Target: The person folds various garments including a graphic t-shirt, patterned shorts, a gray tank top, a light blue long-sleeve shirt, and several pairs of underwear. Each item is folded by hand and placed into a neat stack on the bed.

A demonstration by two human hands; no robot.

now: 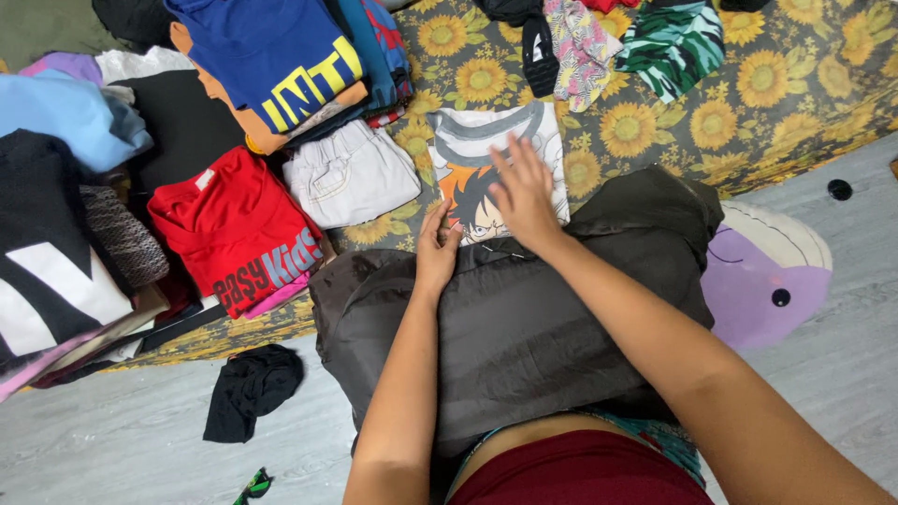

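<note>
Dark grey garment [524,327] lies under both hands; left hand [437,252] flat on its top edge, right hand [524,201] spread open (fingers reaching onto cartoon-print shirt [468,154]). Fabric smooth, slightly shiny.

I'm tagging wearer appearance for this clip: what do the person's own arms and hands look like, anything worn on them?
Both forearms are bare, with no sleeves in view. The left hand and right hand wear no gloves, and no rings, watch or bracelets show.

Cartoon shirt [468,159] partly under right hand [526,201]
</note>
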